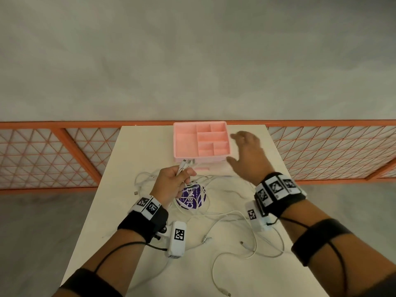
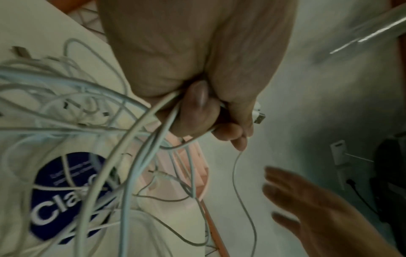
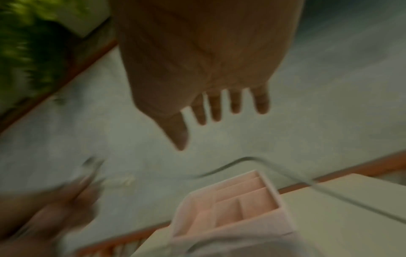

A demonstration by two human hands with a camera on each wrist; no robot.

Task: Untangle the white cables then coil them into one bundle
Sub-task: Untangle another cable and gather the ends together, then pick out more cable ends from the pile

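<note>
My left hand [image 1: 174, 181] is raised above the table and grips the plug ends of several white cables [image 1: 184, 166]; in the left wrist view the fingers [image 2: 195, 111] curl round the strands, with a metal plug [image 2: 259, 118] sticking out. The rest of the white cables [image 1: 225, 215] trail in loose tangled loops over the table. My right hand [image 1: 246, 153] hovers with fingers spread and straight, beside the pink tray, holding nothing; the right wrist view shows its fingers [image 3: 235, 102] apart and is blurred.
A pink divided tray [image 1: 184, 142] stands at the table's far edge. A round purple sticker or disc [image 1: 190, 197] lies under the cables. The white table [image 1: 139, 146] is narrow, with an orange mesh railing [image 1: 64, 151] behind it.
</note>
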